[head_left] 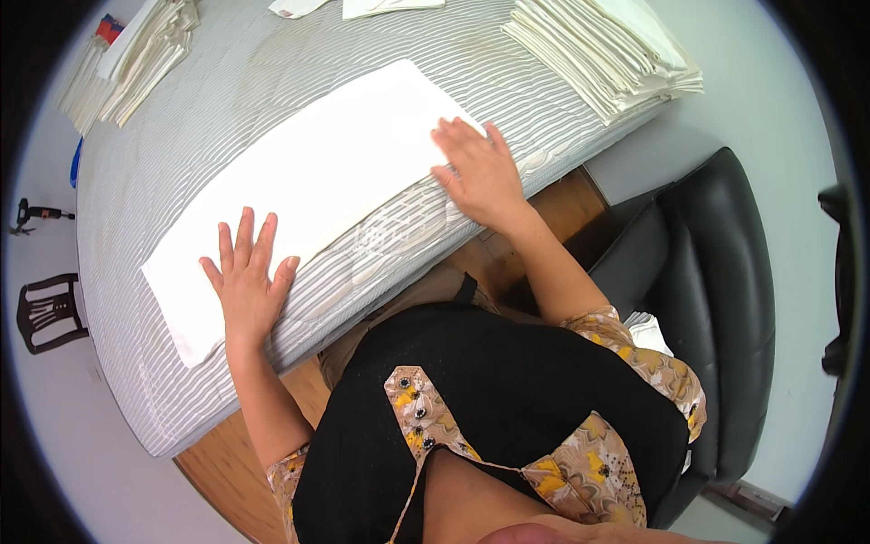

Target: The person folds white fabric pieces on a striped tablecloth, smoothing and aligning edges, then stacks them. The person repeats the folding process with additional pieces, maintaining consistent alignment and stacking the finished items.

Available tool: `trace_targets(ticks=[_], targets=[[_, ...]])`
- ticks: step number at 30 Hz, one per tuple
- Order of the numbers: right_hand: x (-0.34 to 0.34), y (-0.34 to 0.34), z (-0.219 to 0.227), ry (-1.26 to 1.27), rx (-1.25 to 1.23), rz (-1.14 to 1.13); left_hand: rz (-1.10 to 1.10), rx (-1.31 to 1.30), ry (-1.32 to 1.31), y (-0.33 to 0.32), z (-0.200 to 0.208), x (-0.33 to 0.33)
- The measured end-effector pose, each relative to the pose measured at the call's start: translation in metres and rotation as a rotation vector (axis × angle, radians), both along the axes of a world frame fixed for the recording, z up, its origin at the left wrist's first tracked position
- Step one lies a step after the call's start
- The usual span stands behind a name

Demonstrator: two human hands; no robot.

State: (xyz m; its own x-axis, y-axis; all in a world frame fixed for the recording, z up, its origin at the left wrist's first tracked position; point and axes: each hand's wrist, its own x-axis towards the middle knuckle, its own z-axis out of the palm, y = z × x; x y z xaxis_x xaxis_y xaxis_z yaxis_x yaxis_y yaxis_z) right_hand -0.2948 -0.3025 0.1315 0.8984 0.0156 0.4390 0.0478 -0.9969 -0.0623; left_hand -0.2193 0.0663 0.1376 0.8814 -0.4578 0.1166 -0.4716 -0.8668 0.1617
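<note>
White cloth [317, 172] lies folded into a long strip mid-frame, both the left hand [246, 281] and right hand [478, 172] pressing flat and open-palmed, grasping nothing, further folds seemingly remaining.

Bright even light, soft shadows, sharp, fisheye-bent dark rim

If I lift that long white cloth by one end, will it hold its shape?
Probably not. The white cloth lies flat and follows the padded table, so it looks floppy and light. Both the left hand and right hand press on it, hinting it may slide if pushed.
</note>
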Motion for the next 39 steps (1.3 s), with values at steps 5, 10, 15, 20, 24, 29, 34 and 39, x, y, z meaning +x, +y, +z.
trace_targets(ticks=[5,10,15,20,24,29,34,39], targets=[[0.003,-0.055,0.005,-0.222,0.707,-0.067,-0.016,-0.013,0.031,0.002,0.004,0.0],[0.006,-0.07,0.008,-0.107,0.965,0.0,-0.012,-0.012,0.085,-0.001,0.011,0.001],[0.013,-0.067,0.017,-0.009,0.96,-0.069,-0.14,0.017,0.004,-0.025,0.025,0.005],[0.017,-0.072,0.022,0.085,1.062,-0.005,-0.617,-0.097,-0.02,-0.075,0.039,0.032],[0.021,-0.08,0.016,0.077,1.06,0.045,-0.791,0.014,0.075,-0.101,0.024,0.037],[0.025,-0.088,0.011,0.11,1.191,0.126,-0.789,-0.025,0.032,-0.1,0.01,0.037],[0.016,-0.092,0.011,0.168,0.734,0.109,-0.775,-0.06,0.131,-0.104,0.022,0.036],[0.015,-0.094,0.014,0.196,0.659,0.161,-0.891,-0.06,0.035,-0.141,0.059,0.052]])
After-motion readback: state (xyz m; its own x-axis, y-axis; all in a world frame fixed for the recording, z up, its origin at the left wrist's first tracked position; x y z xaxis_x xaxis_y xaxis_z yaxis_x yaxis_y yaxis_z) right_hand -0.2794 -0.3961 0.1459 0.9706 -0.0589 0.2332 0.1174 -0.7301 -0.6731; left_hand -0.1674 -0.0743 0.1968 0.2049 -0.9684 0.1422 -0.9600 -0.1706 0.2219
